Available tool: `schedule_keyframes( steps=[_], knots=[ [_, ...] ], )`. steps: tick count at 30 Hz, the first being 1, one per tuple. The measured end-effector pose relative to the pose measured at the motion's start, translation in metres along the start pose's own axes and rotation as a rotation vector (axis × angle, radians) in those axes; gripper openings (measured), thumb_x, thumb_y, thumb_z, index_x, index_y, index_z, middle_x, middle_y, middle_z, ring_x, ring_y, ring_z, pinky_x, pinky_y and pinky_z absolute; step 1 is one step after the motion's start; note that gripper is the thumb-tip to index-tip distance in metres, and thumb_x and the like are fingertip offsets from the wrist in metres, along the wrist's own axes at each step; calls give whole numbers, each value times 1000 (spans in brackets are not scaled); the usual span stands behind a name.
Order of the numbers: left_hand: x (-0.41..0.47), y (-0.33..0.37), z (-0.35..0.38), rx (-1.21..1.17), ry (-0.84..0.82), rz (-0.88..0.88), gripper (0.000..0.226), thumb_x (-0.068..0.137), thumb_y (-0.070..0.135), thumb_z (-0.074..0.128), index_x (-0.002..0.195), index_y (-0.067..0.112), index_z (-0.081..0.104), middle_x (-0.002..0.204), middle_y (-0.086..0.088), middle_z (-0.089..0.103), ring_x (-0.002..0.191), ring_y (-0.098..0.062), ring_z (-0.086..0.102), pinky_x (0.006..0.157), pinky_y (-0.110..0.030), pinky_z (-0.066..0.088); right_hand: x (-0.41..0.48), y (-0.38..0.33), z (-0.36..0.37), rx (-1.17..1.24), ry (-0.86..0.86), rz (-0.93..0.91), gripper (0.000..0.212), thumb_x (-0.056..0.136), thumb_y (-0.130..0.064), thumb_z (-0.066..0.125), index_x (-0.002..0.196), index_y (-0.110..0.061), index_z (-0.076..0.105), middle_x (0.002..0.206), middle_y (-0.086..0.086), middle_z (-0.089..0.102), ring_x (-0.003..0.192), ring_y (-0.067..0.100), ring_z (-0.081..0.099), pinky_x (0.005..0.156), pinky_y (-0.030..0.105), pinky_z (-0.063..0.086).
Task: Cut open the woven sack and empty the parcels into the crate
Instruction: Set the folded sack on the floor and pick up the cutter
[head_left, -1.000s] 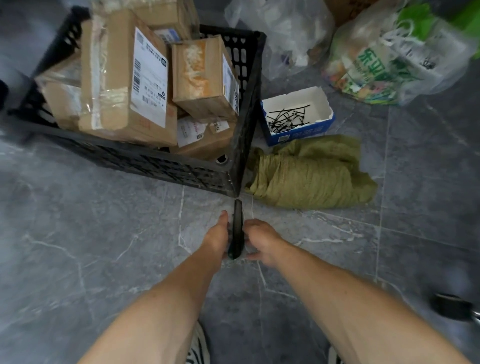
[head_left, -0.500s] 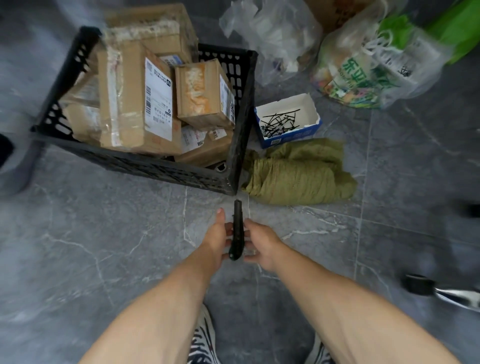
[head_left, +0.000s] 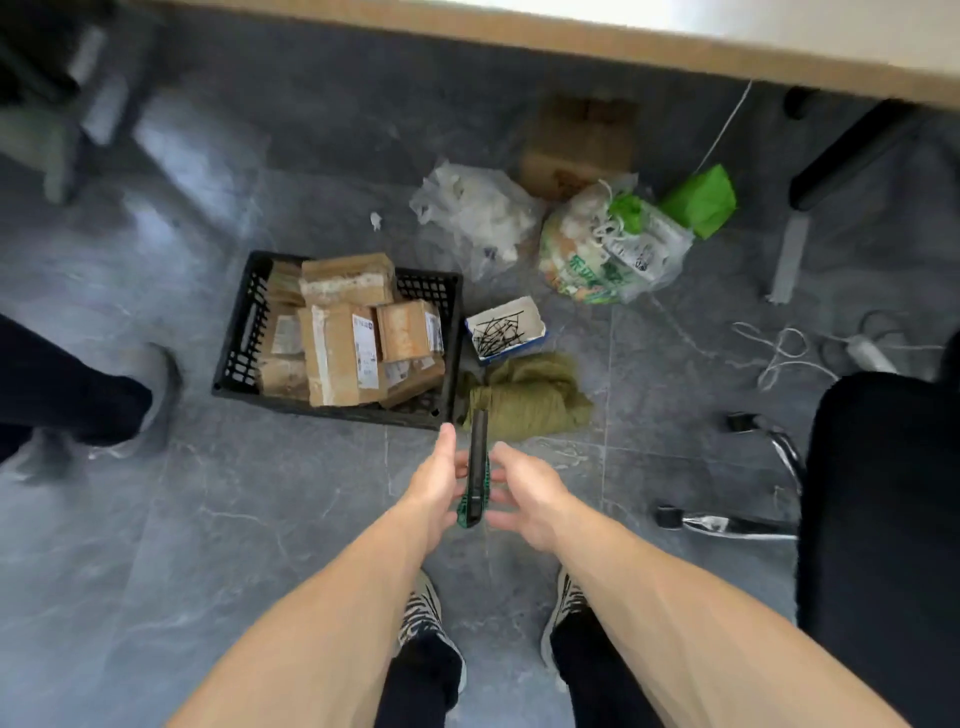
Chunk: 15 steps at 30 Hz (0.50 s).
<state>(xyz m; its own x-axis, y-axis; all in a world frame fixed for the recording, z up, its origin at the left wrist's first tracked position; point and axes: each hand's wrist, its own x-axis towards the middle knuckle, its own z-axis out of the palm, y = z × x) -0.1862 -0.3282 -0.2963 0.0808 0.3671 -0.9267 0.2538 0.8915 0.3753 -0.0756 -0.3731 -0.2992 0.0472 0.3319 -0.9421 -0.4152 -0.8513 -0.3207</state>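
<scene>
The head camera looks down at a grey marble-patterned tile floor (head_left: 260, 519). Both bare forearms reach forward, and a slim black-and-green utility knife (head_left: 477, 467) stands between the hands, its tip pointing away from the person. The left hand (head_left: 434, 483) holds the knife's body with its fingers curled beneath and its thumb stretched forward alongside. The right hand (head_left: 530, 493) comes in from the other side with its fingers spread towards the green edge of the knife. Whether they pinch it or only touch it cannot be told.

Just beyond the knife tip, the crumpled olive-green woven sack (head_left: 524, 395) lies slack on the floor, touching the right wall of a black plastic lattice crate (head_left: 244, 332). Brown cardboard parcels (head_left: 337, 358) with white labels are heaped in the crate, several standing above its rim. Behind the sack sits a small white-and-blue open carton (head_left: 535, 325) holding thin black pieces.

Further back lie a clear plastic bag (head_left: 478, 218), a printed bag with green lettering (head_left: 608, 249), a bright green bag (head_left: 701, 200) and a blurred brown box (head_left: 576, 145), under a wood-edged tabletop (head_left: 571, 41). White string (head_left: 779, 353) is tangled at the right near a black office chair (head_left: 883, 519). Striped shoes (head_left: 421, 608) show below the arms, and another person's dark trouser leg and grey shoe (head_left: 145, 395) stand at the left.
</scene>
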Motion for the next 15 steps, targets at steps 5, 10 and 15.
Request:
schedule_keyframes(
  steps=[5,10,15],
  knots=[
    [-104,78,-8,47,-54,63,60,102,56,25,92,16,68,84,2,68,77,-13,62,69,-29,46,-109,-66,26,24,37,-93,32,100,-36,45,106,-20,72,104,1,73,98,19,69,76,36,54],
    [-175,140,-29,100,-120,166,59,100,59,28,101,17,69,94,-2,71,87,-19,65,72,-31,47,-191,-114,61,52,79,-232,29,97,-38,49,110,-22,69,105,3,72,95,20,66,82,38,52],
    [-227,189,-51,140,-146,281,66,93,71,26,114,25,68,133,-3,63,131,-24,49,113,-49,30,-250,-153,88,108,87,-352,34,98,-43,48,120,-23,64,120,2,64,115,23,59,95,43,44]
  ],
)
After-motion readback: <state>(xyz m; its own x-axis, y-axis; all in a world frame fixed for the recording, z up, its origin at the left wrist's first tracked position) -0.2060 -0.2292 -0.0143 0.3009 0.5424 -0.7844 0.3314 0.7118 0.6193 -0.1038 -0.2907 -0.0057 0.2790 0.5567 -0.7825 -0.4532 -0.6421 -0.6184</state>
